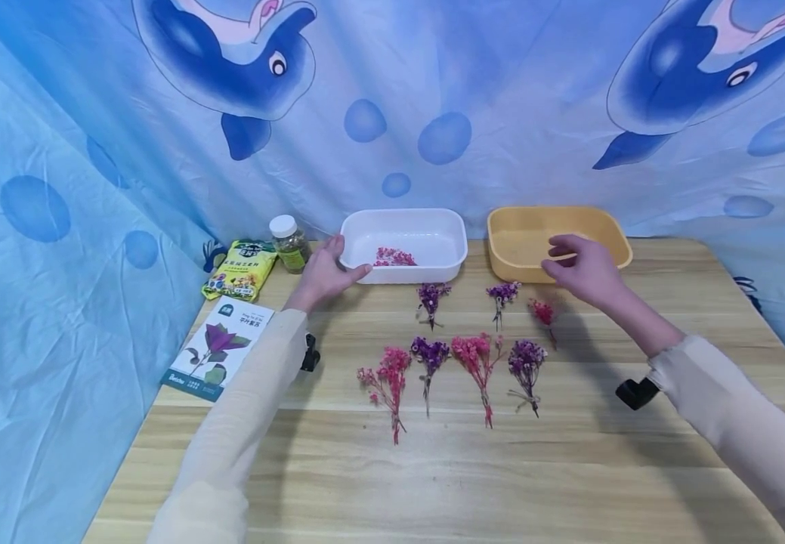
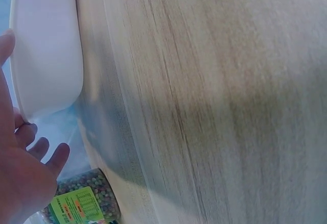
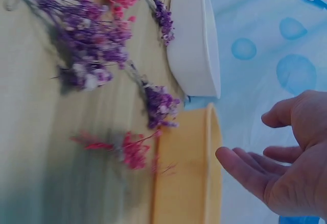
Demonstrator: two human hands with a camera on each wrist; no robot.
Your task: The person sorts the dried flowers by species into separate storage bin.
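Note:
At the back of the table stands a white tub (image 1: 406, 274) with a small pink flower bunch (image 1: 394, 257) inside. My left hand (image 1: 326, 273) spans its near left corner, thumb and fingers spread, fingertips at the rim. In the left wrist view, the hand (image 2: 25, 168) has its loose fingers beside the tub wall (image 2: 48, 45). Over the front rim of a yellow tub (image 1: 514, 261) hovers my right hand (image 1: 585, 268), fingers relaxed, holding nothing. The right wrist view shows this hand (image 3: 291, 157) with thumb and fingers apart. A small red flower bunch (image 1: 543, 311) lies just below it.
Purple bunches (image 1: 432, 302) (image 1: 503, 295) lie before the tubs. Nearer are pink (image 1: 392, 370) (image 1: 475, 355) and purple bunches (image 1: 429, 353) (image 1: 526, 359). At left are a lidded jar (image 1: 292, 245), a yellow packet (image 1: 242, 270) and a flower-printed seed packet (image 1: 217, 344). A blue curtain (image 1: 392, 91) hangs behind.

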